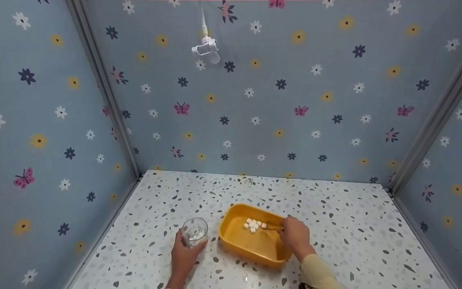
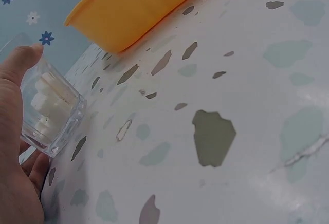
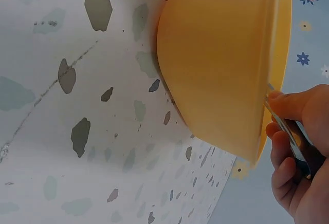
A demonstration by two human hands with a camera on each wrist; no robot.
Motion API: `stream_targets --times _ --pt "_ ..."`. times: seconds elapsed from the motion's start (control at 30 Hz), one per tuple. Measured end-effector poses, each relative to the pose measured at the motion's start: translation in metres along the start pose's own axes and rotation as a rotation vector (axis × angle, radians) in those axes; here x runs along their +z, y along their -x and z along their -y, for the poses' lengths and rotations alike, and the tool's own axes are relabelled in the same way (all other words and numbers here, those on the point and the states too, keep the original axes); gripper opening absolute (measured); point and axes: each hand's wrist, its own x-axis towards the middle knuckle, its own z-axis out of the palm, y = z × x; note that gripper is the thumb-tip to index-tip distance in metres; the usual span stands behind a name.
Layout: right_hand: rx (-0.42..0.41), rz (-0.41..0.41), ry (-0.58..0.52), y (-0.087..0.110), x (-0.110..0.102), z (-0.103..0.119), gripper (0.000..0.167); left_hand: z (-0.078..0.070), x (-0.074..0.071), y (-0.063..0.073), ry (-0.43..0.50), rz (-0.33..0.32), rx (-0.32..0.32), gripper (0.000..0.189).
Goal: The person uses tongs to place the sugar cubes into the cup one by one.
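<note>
My left hand (image 1: pixel 184 257) holds a clear drinking glass (image 1: pixel 195 229) upright on the table, thumb and fingers round its side. Several white cubes (image 2: pixel 49 106) lie in the bottom of the glass. To its right stands a yellow plastic tub (image 1: pixel 251 257) with a small cluster of white cubes (image 1: pixel 254 225) on its floor. My right hand (image 1: pixel 296 237) is over the tub's right side and grips metal tongs (image 1: pixel 273 227). Their tips reach in to the right edge of the cluster. In the right wrist view the tongs (image 3: pixel 289 131) lie between thumb and curled fingers.
The table (image 1: pixel 155 200) has a white speckled top. Blue flowered panels (image 1: pixel 255 100) close it off at the back and both sides, with grey metal posts (image 1: pixel 106 88) in the corners. A white bracket (image 1: pixel 206 49) hangs in front of the back panel, high above the table.
</note>
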Motion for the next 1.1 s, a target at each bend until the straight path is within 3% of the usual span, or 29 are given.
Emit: stream_targets --times 0.47,0.87,1.1 --pt "0.05 0.044 -0.052 -0.006 0.009 -0.004 0.006 0.0 -0.002 0.002 -0.029 -0.005 0.024 0.1" --pt "-0.021 -0.036 -0.084 0.005 -0.004 -0.003 0.006 -0.002 -0.002 -0.001 -0.029 0.002 0.016 0.104" --pt "-0.121 -0.121 -0.102 0.018 -0.011 0.017 0.008 0.001 -0.002 -0.001 -0.036 0.015 -0.024 0.107"
